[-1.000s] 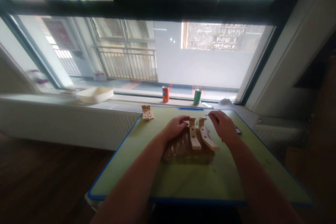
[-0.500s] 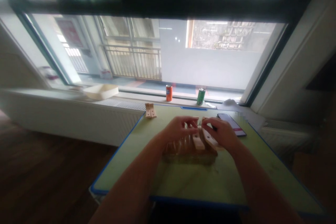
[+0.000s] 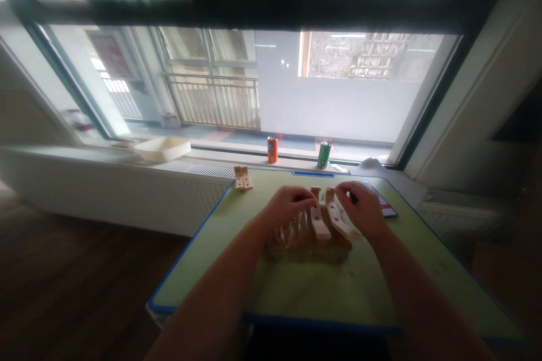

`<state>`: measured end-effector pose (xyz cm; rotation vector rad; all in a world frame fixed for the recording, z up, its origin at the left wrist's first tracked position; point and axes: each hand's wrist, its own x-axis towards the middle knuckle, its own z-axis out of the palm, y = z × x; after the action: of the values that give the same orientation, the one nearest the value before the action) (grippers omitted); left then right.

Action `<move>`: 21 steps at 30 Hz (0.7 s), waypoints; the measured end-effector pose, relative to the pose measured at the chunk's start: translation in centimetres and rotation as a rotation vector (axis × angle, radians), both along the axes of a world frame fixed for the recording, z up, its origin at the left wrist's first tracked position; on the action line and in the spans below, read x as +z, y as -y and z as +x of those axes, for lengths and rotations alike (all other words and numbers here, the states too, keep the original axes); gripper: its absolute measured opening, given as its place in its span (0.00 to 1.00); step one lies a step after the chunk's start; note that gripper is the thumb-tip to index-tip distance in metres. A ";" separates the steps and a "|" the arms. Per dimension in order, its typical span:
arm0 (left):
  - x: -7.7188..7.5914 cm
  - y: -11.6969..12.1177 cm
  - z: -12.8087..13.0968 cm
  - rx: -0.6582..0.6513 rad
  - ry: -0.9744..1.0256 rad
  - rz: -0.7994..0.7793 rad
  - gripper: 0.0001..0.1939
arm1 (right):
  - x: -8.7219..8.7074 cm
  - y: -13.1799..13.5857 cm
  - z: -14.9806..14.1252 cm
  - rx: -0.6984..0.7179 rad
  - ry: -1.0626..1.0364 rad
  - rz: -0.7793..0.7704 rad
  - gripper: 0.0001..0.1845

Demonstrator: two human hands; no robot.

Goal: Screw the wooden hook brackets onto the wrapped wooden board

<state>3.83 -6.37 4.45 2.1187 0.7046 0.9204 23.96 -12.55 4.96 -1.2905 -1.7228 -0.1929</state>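
Two pale wooden pieces with dark holes and raised ends lie side by side before me: a left wooden piece [image 3: 320, 229] and a right wooden piece [image 3: 336, 219]. They rest on or over a brown, partly see-through packet [image 3: 307, 252], whose contents I cannot make out. My left hand [image 3: 290, 205] is closed, its fingertips bent together at the left piece's upper part; whatever they hold is hidden. Just right of the right piece, my right hand [image 3: 363, 207] is closed with a small dark item [image 3: 352, 197] showing in its grip; its kind is unclear.
More wooden pieces [image 3: 243, 179] stand at the back left corner of the green table [image 3: 203, 271]. A phone [image 3: 387, 208] lies beyond my right hand. An orange can [image 3: 272, 150], a green can [image 3: 324, 155] and a cream tray [image 3: 164, 149] are on the windowsill.
My right hand has moved right, away from my left hand, and the gap between them now shows the raised ends of both wooden pieces. My left hand has shifted only slightly.
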 end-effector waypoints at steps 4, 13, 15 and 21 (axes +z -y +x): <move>-0.5 -0.1 0.3 -0.123 -0.092 -0.065 0.15 | 0.0 -0.1 0.2 -0.036 0.090 0.000 0.10; -1.5 -0.1 1.0 -0.094 -0.153 -0.026 0.13 | -0.6 -0.3 0.3 -0.045 0.164 -0.025 0.11; -1.6 -0.2 1.1 -0.092 -0.153 -0.020 0.13 | -0.6 -0.3 0.3 -0.042 0.169 -0.024 0.11; -1.7 -0.5 1.2 -0.078 -0.167 -0.018 0.13 | -0.4 -0.2 0.5 -0.027 0.067 -0.025 0.10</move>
<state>5.02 -5.92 2.76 2.2086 0.7056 0.6982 24.43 -12.34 4.60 -1.3395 -1.7702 -0.2326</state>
